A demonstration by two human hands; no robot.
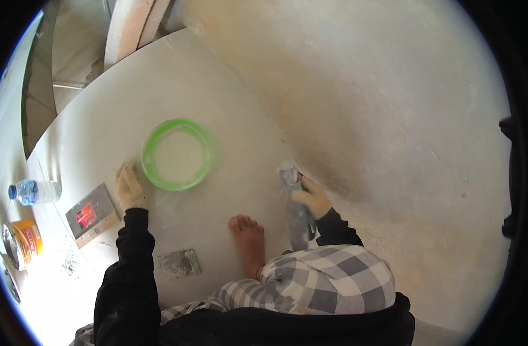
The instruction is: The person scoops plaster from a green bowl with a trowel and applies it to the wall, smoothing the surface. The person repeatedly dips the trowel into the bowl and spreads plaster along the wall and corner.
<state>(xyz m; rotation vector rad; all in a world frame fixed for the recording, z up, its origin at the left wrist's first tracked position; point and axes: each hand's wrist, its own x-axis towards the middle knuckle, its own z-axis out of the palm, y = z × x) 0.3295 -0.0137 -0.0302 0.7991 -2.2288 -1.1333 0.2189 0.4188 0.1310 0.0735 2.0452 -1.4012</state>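
Left hand: gloved, just beside the green ring; whether it grips anything, I cannot tell;
Right hand: gloved, wrapped around a grey tool;
Tool's place: right of the bare foot.

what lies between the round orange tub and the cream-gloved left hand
The head view shows a flat, grey, rectangular tool with a red patch between the tub and left hand.

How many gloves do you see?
2: the left glove, by the round green thing; and the right glove, at the long gray thing.
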